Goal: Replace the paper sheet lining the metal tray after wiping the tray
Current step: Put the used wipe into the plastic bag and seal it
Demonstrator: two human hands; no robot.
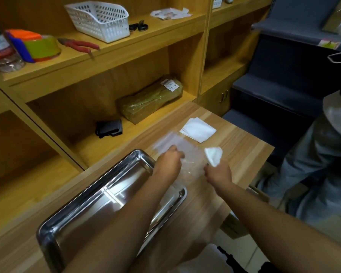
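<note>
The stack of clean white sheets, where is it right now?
In the head view, the stack of white sheets lies flat on the wooden table, toward its far right corner, just beyond the hands and past the metal tray.

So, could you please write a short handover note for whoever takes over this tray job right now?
Left hand: holds a blurred translucent sheet over the counter beyond the tray.
Right hand: grips a crumpled white cloth.
Metal tray: on the wooden counter, bare, no liner inside.
Stack of white paper sheets: on the counter, past both hands.
Done: the liner is out. Wiping cannot be judged.
Left: lay a fresh sheet in the tray.
</note>
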